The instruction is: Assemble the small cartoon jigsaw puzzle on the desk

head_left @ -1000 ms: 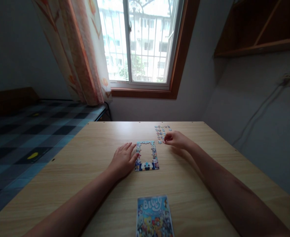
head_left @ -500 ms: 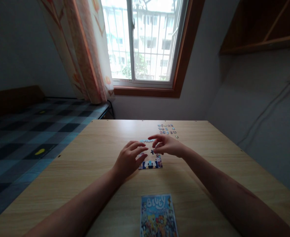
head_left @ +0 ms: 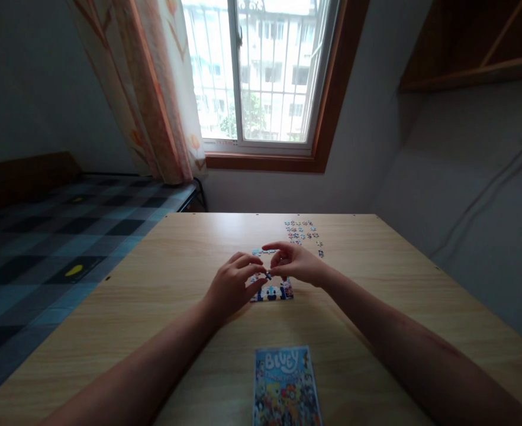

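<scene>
A small dark blue puzzle piece (head_left: 268, 275) is pinched between the thumb and fingertips of my right hand (head_left: 294, 263). It hangs over the partly joined jigsaw puzzle (head_left: 272, 293), whose border and lower rows show a blue and white face. My left hand (head_left: 234, 281) is at the puzzle's left side, thumb and fingers apart, its tips close to the piece; whether they touch it I cannot tell. Both hands cover parts of the puzzle's sides. Loose puzzle pieces (head_left: 302, 236) lie in rows behind my right hand.
A blue picture card or box marked "Bluey" (head_left: 285, 384) lies at the near side of the wooden table (head_left: 190, 355). A bed with a checked cover (head_left: 123, 207) stands to the left. Beyond the table are a curtain (head_left: 154, 89) and a barred window (head_left: 270, 77).
My right hand has moved slightly left with the puzzle piece, bringing it nearer my left fingertips. My left hand has hardly moved. The view has shifted slightly.
</scene>
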